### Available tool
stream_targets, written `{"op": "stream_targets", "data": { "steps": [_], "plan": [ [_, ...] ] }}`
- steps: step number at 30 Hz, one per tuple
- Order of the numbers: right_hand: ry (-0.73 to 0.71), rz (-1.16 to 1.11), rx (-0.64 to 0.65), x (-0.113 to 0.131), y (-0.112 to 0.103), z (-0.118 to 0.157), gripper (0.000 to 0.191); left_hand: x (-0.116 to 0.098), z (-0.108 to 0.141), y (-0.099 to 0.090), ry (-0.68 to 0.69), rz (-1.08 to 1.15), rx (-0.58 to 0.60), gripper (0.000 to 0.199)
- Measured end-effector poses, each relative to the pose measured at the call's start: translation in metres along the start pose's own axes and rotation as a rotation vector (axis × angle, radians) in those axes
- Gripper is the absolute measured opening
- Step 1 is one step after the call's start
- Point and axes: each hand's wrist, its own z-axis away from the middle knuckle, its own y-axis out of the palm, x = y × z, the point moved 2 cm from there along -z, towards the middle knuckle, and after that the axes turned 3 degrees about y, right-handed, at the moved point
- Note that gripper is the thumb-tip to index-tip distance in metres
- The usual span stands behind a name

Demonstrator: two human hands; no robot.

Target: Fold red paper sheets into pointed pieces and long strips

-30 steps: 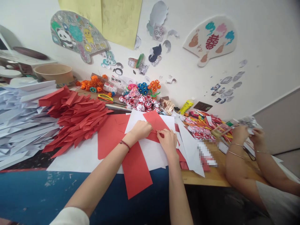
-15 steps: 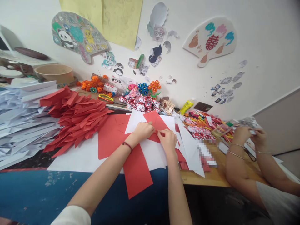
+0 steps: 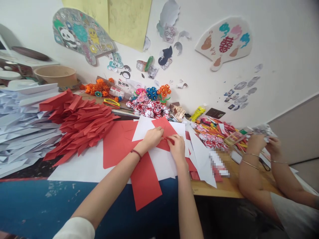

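Observation:
My left hand (image 3: 154,136) is closed, its curled fingers pressing on a sheet of red paper (image 3: 161,124). Close beside it, my right hand (image 3: 177,146) pinches the same red paper where it looks creased or folded; the exact fold is hidden by the fingers. Beneath my hands lie white sheets (image 3: 162,162) and a larger red sheet (image 3: 116,146). A long red strip (image 3: 146,186) runs out under my left wrist and hangs past the table's front edge.
At left stand piles of folded white paper pieces (image 3: 22,129) and folded red pieces (image 3: 82,121). Paper flowers (image 3: 149,108) line the wall. On the right, white scraps (image 3: 201,156) lie near a co-worker's hands (image 3: 265,144), which handle something small.
My right hand has shifted slightly left along the red paper, closer to my left hand. The left hand stays nearly in place. The whole view has moved a little.

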Motion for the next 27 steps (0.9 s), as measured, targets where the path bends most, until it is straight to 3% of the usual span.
{"op": "stream_targets", "data": {
  "steps": [6,14,27],
  "plan": [
    [-0.007,-0.009,0.015,0.0029,-0.0030,-0.0002,0.016,0.0074,-0.0034,0.0035,-0.015,0.160,-0.004,0.018],
    [-0.018,-0.082,0.000,0.0007,0.0002,-0.0003,0.015,0.0079,-0.0053,0.0053,0.000,0.180,-0.014,0.009],
    [-0.053,-0.242,-0.020,0.0004,0.0033,-0.0025,0.011,0.0075,-0.0062,-0.0014,0.006,0.234,-0.031,0.014]
  ]
}}
